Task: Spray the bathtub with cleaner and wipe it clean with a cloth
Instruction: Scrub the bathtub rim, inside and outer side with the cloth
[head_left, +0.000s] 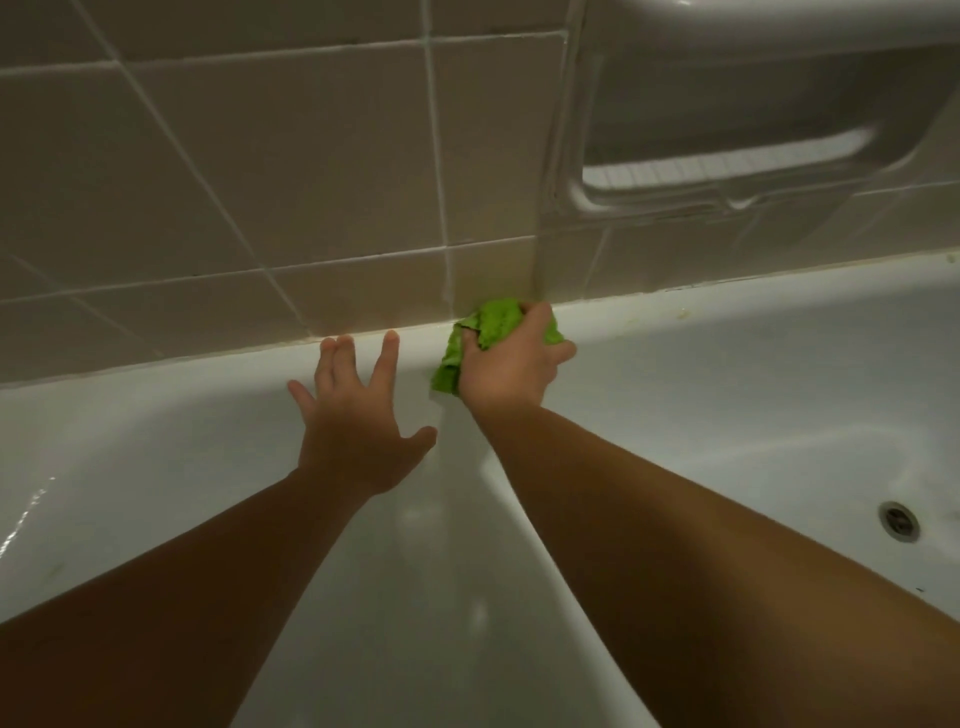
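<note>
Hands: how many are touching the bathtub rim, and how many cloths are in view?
2 hands: left hand spread on the bathtub rim; right hand grips 1 green cloth at the tiled corner.

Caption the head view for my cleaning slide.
Right hand wipes the bathtub rim with a green cloth; left hand braces, fingers spread.

A home bathroom, plainly: a white bathtub (727, 374) with a round metal drain (898, 521) in its floor, beige glazed wall tiles (260, 171) with pale grout running down to its rim, and a moulded ceramic soap recess (727, 156) set into the wall.
</note>
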